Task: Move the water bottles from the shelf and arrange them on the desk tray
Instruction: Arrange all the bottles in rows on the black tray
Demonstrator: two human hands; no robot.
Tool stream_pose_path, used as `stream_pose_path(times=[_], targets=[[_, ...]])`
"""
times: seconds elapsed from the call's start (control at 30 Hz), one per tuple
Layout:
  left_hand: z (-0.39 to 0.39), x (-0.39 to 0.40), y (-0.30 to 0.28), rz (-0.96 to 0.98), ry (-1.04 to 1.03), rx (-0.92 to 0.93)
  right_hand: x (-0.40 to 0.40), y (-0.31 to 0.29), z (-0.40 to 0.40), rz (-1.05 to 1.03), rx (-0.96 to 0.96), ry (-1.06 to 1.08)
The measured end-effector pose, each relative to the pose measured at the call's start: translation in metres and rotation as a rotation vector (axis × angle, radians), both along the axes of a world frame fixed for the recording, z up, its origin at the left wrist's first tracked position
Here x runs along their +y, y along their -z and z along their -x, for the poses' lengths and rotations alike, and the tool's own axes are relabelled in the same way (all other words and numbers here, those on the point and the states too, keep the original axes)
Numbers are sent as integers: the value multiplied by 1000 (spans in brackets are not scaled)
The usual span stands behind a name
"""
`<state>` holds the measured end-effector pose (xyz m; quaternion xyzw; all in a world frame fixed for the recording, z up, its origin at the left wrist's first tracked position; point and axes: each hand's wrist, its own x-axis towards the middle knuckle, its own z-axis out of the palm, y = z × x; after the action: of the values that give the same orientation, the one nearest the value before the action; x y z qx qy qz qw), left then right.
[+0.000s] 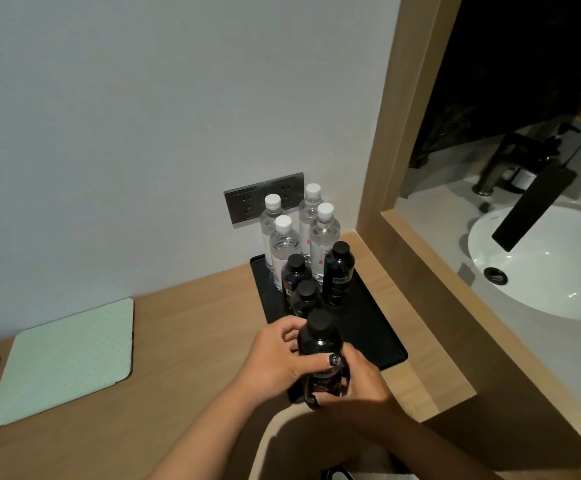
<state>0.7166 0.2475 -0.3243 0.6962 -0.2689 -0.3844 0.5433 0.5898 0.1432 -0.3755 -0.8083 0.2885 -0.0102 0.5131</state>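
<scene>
A black tray (pixel 368 317) lies on the wooden desk against the wall. At its far end stand several clear water bottles (pixel 322 244) with white caps. In front of them stand three dark bottles with black caps, the right one (pixel 338 275) tallest in view. Over the tray's near end, another dark bottle (pixel 320 344) stands upright between both hands. My left hand (pixel 275 358) grips its left side, thumb across the front. My right hand (pixel 361 382) wraps its lower right side. Its base is hidden by my fingers.
A pale green dotted pad (pixel 64 362) lies on the desk (pixel 192 323) at the left. A grey socket plate (pixel 247 202) is on the wall behind the bottles. To the right, a wooden frame (pixel 420 265) borders a white sink (pixel 541 265) with a dark faucet (pixel 503 161).
</scene>
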Motion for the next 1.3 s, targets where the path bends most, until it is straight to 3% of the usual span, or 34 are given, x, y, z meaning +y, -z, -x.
stream_pose_path(times=[0.13, 0.27, 0.33, 0.6, 0.9, 1.3], targets=[[-3, -22, 0, 35, -127, 3, -23, 17, 8, -28, -26, 79], [-15, -33, 0, -125, -220, -503, -47, 37, 7, -50, -31, 227], [-17, -39, -4, -178, -246, -658, -60, 42, 1, -20, -27, 305], [-18, -57, 22, -487, 13, -932, -99, 57, -30, 96, -40, 339], [-13, -65, 35, -510, -69, -952, -110, 79, -46, 173, -120, 220], [-3, -76, 39, -519, -191, -899, -116, 80, -69, 202, -189, 231]])
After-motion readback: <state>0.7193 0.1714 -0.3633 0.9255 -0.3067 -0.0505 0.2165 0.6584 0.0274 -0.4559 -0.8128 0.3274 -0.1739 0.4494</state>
